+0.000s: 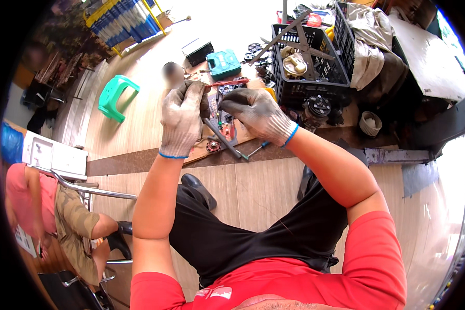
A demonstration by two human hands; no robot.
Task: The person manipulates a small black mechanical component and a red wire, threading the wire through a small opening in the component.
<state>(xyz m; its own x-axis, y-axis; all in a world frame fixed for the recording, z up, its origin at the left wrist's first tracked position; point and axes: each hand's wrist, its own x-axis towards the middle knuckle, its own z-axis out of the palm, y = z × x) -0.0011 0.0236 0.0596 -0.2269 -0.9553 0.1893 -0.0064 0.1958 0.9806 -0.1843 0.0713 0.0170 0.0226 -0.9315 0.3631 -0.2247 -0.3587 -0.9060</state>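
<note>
My gloved hands above a work area of tools and parts, seen from the head. My left hand (181, 121), just left of the frame's upper centre, is raised with its fingers curled inward; a dark shape shows at the fingertips, but I cannot tell whether it is a held part or soiled glove. My right hand (258, 114), just right of the upper centre, points toward the left one, thumb and fingers drawn together; I cannot tell whether anything is pinched there. The two are near each other but apart, in greyish-white gloves with blue cuffs. The nearest things lie at the frame's upper centre: a dark bar-shaped tool (223, 139) slants down to the right, its upper end appearing just below my left fingers, contact uncertain. Left of its lower end is a round reddish metal part (213, 146); to its right lies a blue-handled tool (257, 150). Above my hands are a teal case (223, 63) and a small black box (199, 53). A black crate (312, 82) occupies the upper right, a green stool (118, 95) the upper left, and a seated person in pink (33, 201) the lower left.
</note>
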